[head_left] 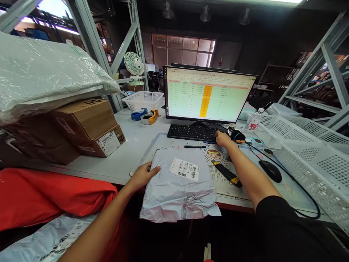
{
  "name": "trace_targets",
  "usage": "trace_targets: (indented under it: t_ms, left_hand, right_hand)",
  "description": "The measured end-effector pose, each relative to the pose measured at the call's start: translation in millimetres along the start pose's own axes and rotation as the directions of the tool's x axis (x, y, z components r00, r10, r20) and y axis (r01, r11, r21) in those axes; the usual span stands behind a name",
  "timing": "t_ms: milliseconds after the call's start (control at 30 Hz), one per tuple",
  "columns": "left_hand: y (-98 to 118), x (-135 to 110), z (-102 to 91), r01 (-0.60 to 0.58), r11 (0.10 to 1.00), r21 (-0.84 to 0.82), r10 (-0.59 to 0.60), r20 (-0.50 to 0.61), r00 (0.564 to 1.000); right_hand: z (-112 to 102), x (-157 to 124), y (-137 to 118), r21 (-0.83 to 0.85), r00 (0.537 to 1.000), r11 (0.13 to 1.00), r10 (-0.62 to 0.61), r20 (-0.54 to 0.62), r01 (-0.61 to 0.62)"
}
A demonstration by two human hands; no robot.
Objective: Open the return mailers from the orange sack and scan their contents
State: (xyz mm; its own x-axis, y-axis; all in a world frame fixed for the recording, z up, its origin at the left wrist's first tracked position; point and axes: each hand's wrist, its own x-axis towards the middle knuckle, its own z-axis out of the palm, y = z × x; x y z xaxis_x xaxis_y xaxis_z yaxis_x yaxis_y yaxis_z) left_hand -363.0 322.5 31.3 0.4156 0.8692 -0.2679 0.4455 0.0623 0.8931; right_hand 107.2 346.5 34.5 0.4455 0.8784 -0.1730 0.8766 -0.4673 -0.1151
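A grey plastic mailing bag (166, 189) with a white printed label (184, 169) lies across the desk's front edge, its near end hanging over. My left hand (143, 176) grips its left edge, thumb on top and fingers hidden beneath. My right hand (223, 139) reaches to the right end of the black keyboard (188, 133), fingers bent over the keys, with nothing visibly held. A black pen (194, 146) lies between bag and keyboard. Under my right forearm is a yellow-and-black utility knife (227, 174). Behind the keyboard, the monitor (207, 95) displays a spreadsheet.
Cardboard boxes (89, 123) stand left, beneath a large plastic-wrapped package (49, 72). Tape dispensers (147, 117) and a white basket (144, 100) sit behind. To the right are a mouse (269, 171), its cable, a bottle (255, 119) and white baskets (313, 163). Red fabric (54, 194) lies lower left.
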Motion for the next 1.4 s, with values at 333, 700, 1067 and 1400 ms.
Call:
trace_targets:
  t_ms: [333,700,1067,1400]
  left_hand:
    - [10.6,-8.7,0.4,0.003,0.991,-0.132,-0.006,-0.025,1.000]
    - [77.8,-75.7,-37.1,-0.272,0.912,0.306,0.409,-0.682,0.606]
    - [13.2,-110.6,84.4,-0.694,0.192,0.694,0.769,0.333,0.546]
    - [2.2,-98.1,108.0,-0.799,0.151,0.582,0.776,0.431,0.461]
  right_hand:
    - [-10.2,-31.2,-31.8,0.027,0.993,0.993,-0.111,-0.034,0.112]
    - [-11.2,-104.7,12.8,0.076,0.976,0.974,-0.212,-0.052,0.215]
    - [-22.6,-118.2,-16.8,0.072,0.967,0.965,-0.252,-0.033,0.254]
    - [27.1,-230.0,49.7,0.023,0.977,0.977,-0.212,0.012,0.212]
